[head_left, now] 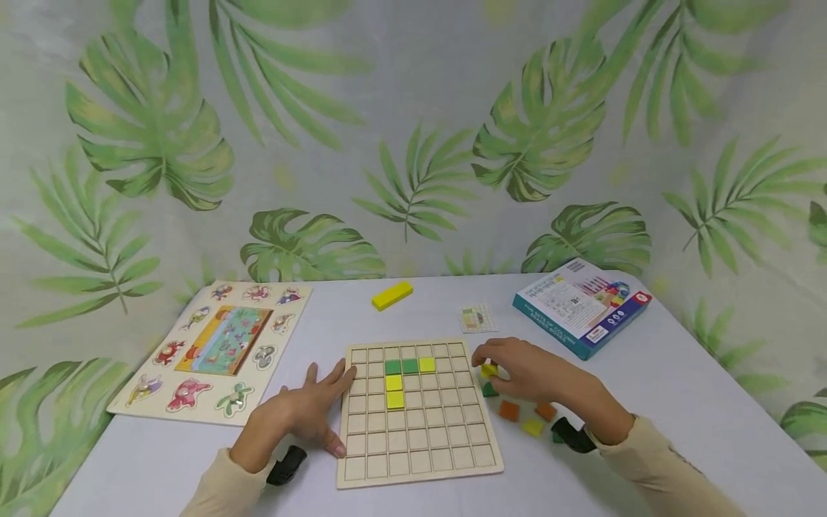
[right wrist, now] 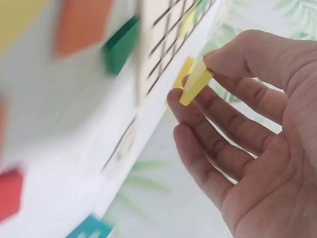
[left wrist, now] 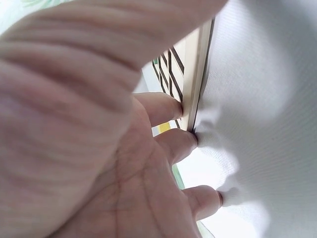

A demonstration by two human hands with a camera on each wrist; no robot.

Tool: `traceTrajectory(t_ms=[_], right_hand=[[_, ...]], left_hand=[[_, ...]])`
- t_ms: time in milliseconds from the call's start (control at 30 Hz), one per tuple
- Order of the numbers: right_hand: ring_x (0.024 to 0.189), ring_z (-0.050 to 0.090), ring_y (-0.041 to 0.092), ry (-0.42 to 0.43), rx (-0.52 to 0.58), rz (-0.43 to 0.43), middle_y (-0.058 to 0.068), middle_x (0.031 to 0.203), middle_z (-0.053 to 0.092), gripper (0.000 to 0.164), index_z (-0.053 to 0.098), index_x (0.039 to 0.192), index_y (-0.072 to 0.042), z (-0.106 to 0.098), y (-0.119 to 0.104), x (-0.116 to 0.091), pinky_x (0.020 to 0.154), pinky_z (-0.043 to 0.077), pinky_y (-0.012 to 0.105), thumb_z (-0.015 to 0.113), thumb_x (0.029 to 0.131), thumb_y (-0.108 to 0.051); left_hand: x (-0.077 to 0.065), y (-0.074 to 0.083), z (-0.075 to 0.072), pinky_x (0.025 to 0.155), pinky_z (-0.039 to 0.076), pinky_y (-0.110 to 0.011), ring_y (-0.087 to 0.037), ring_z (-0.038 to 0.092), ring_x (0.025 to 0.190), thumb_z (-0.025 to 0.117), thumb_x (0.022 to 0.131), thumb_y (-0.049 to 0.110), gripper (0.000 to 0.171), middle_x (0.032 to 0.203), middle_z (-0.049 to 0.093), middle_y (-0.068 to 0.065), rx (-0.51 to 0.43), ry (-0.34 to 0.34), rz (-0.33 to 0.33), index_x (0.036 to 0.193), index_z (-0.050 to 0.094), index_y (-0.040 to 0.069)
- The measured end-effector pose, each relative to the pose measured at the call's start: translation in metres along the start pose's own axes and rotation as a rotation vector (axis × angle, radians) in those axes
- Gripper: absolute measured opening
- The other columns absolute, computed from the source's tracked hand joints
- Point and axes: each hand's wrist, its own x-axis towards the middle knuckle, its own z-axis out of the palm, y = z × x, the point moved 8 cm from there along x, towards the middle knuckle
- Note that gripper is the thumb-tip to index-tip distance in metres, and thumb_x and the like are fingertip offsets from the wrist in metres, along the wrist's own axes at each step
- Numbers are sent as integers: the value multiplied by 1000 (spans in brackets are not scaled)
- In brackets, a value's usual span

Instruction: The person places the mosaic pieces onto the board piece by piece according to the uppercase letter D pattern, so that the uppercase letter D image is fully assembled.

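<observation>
My right hand (head_left: 520, 368) pinches a small yellow tile (right wrist: 196, 85) between thumb and fingertips, just off the right edge of the wooden grid board (head_left: 446, 438). On the board, two green tiles (head_left: 402, 367) and a yellow tile (head_left: 427, 365) form a row. Below the left green one are two more yellow tiles (head_left: 395, 391). My left hand (head_left: 298, 409) lies at the board's left edge, fingers spread, with thumb and a fingertip touching it. In the left wrist view, fingers (left wrist: 166, 108) meet the board's side.
Beside the board at right lie loose tiles: green (head_left: 489, 388), orange (head_left: 509, 411), yellow (head_left: 533, 428). Behind stand a yellow bar (head_left: 392, 295), a small patterned card (head_left: 477, 318) and a printed box (head_left: 581, 305). A sea-animal puzzle board (head_left: 213, 352) lies at left.
</observation>
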Motion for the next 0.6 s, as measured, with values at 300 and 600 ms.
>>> traceTrajectory(t_ms=[300, 600], right_hand=[[101, 65, 15, -19, -22, -157, 4, 115, 70, 27, 66, 120, -8, 13, -50, 38, 87, 55, 33, 70, 93, -13], [102, 62, 14, -4, -90, -194, -4, 113, 70, 22, 68, 116, -14, 22, -81, 58, 92, 52, 33, 70, 94, -16]], left_hand=[[0, 0, 1, 101, 12, -87, -57, 2, 149, 92, 56, 42, 129, 169, 11, -11, 3, 22, 6, 161, 22, 14], [1, -3, 3, 101, 12, -86, -55, 2, 150, 93, 56, 42, 129, 169, 11, -10, 1, 23, -2, 161, 23, 15]])
